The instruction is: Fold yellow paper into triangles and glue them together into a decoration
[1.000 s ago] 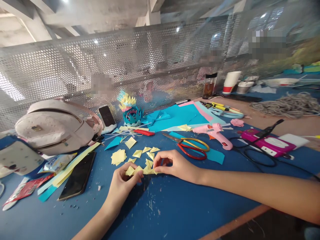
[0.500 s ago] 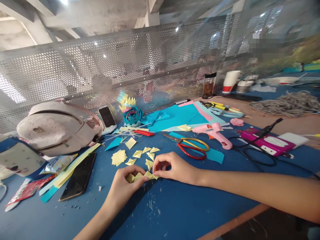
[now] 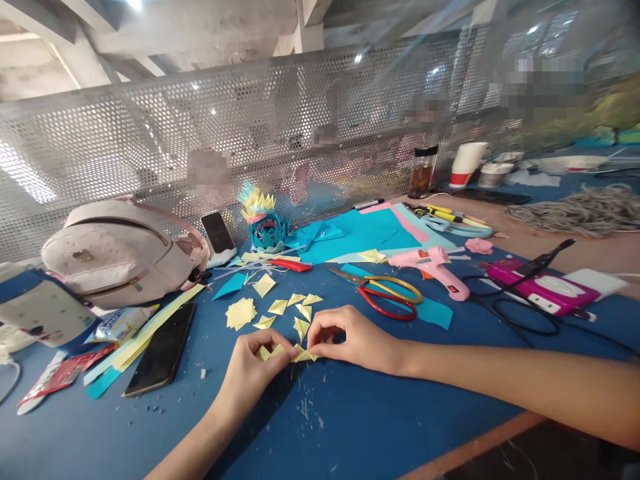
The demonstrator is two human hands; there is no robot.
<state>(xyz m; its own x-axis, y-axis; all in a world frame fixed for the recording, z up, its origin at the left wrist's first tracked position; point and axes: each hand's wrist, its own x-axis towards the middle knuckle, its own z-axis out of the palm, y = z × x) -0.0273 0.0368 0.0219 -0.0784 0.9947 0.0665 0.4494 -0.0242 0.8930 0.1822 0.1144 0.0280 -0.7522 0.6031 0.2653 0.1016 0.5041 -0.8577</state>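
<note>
Blue covers the whole worktable (image 3: 380, 413), scattered with pale paper crumbs, with an orange-brown strip along its near edge. Behind it runs a perforated grey metal screen (image 3: 150, 133) under bare concrete beams — the far side of the screen is blurred.

The left hand (image 3: 253, 370) and the right hand (image 3: 350, 337) meet low at the table's middle, fingers pinched narrow on one chain of small folded yellow paper pieces (image 3: 287, 352), which lies on the table between them, touching both.

Just beyond the hands lie about seven loose folded yellow paper triangles and squares (image 3: 280, 307). One pair of scissors with a red and a yellow handle (image 3: 385, 293) rests near the right hand, and one pink hot-glue gun (image 3: 433, 267) lies just past it. Two phones show: a black smartphone lying flat (image 3: 160, 350) to the left, and a second dark phone propped upright (image 3: 219, 233) by the screen. One pale pink rounded backpack (image 3: 120, 250) sits at the left. One teal and yellow spiky paper flower model (image 3: 263, 223) stands near the screen, beside a spread of teal and pink paper sheets (image 3: 360, 233). One magenta flat case (image 3: 543, 283) lies at the right — a black cord loops beside it.
</note>
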